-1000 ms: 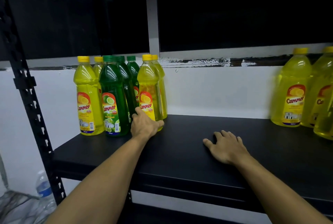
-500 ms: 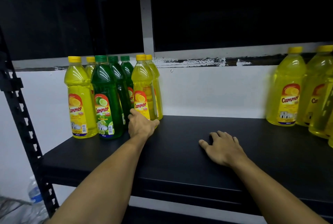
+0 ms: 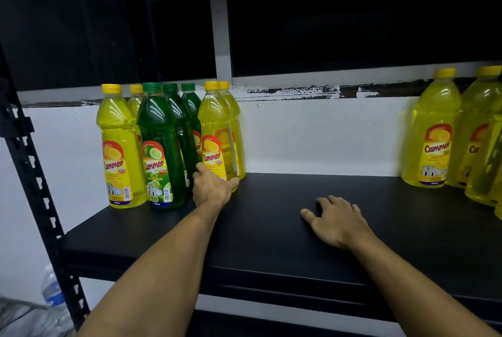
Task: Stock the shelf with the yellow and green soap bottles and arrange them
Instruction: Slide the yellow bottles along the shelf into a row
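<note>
On the black shelf point(image 3: 271, 228), at its back left, stand rows of soap bottles: a yellow bottle point(image 3: 119, 146) at the left with another behind it, three green bottles point(image 3: 160, 152) in a row going back, and two yellow bottles point(image 3: 217, 135) on the right. My left hand point(image 3: 212, 190) wraps the base of the front right yellow bottle. My right hand point(image 3: 336, 217) lies flat on the shelf, fingers apart, holding nothing. Several larger yellow bottles point(image 3: 434, 130) stand at the far right.
A black perforated upright point(image 3: 30, 168) of the rack stands at the left. A clear water bottle point(image 3: 53, 290) sits below, left of the rack. Behind the shelf is a white wall point(image 3: 326, 135), with a dark shelf above.
My left hand has pushed the front right yellow bottle slightly back toward the wall. My right hand stays flat on the shelf. The camera has shifted a little.
</note>
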